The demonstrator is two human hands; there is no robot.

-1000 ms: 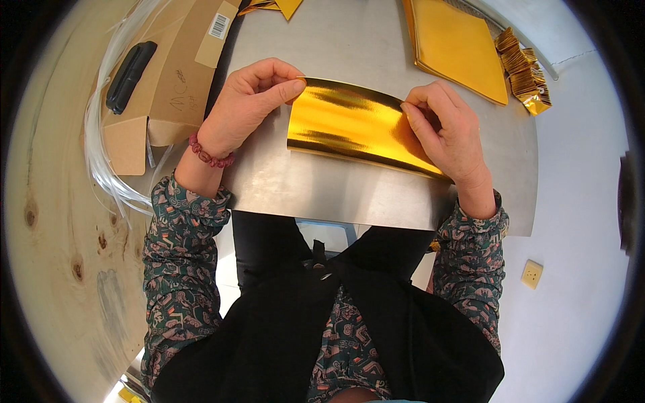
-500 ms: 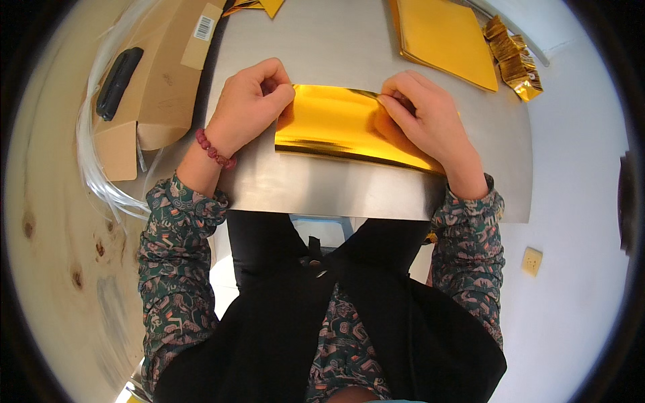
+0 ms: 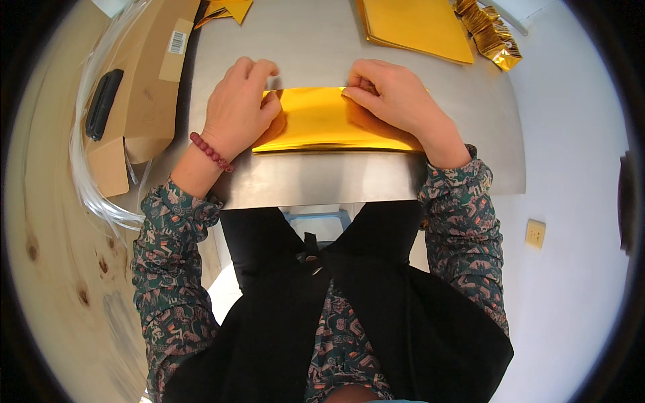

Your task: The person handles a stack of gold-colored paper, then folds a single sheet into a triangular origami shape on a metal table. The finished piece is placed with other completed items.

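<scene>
A folded sheet of shiny gold foil paper lies on the metal tabletop in front of me, its fold toward me. At its left end is my left hand, with a beaded bracelet on the wrist. The thumb touches the foil's edge, while the curved forefinger stands apart from it above the far corner. My right hand lies over the right part of the foil, its thumb and bent fingers pinching the far edge near the middle. The foil's right end is partly hidden under that hand.
A stack of gold sheets lies at the far right, beside a crinkled gold foil strip. Folded gold pieces are at the far left. On the left stand a cardboard box, a black handle-like piece and looped clear plastic strips.
My left forefinger has lifted away from the foil's corner and parted from the thumb. My right hand has slid left along the far edge. The whole view has shifted slightly.
</scene>
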